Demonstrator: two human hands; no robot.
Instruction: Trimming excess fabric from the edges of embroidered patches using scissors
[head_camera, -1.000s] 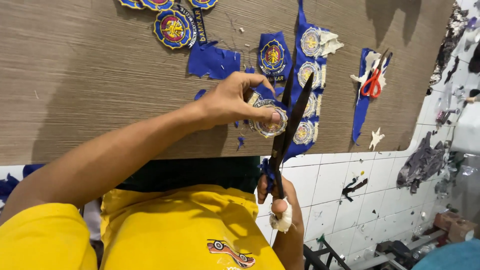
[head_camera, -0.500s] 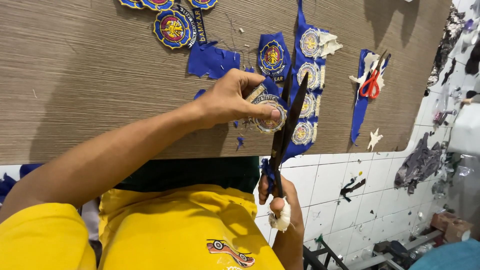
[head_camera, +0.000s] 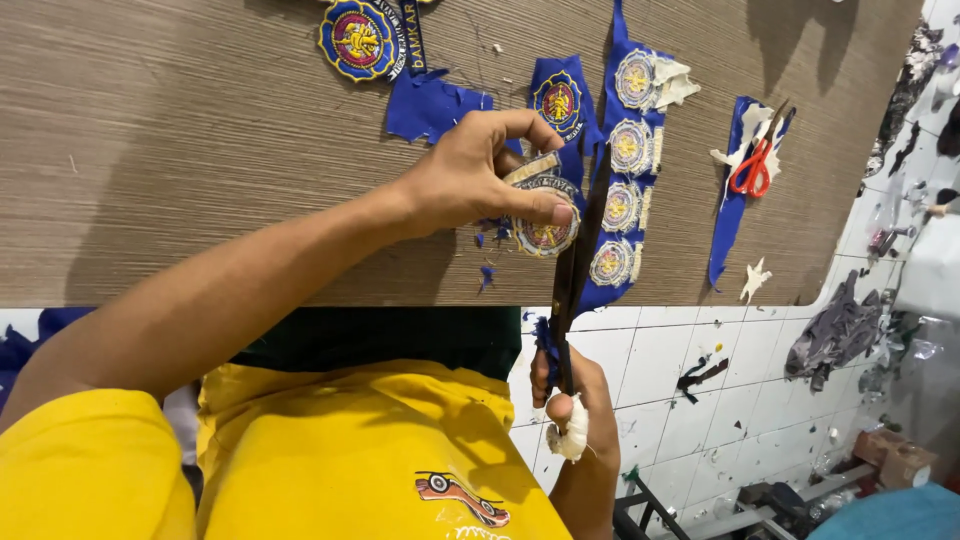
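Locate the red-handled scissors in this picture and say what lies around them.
In the head view, the red-handled scissors lie on the wooden table, right of the strip of round patches, resting on a blue fabric scrap.

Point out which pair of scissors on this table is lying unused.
The orange-handled scissors, lying on a blue fabric strip with no hand near. The dark long-bladed scissors are gripped by the right hand.
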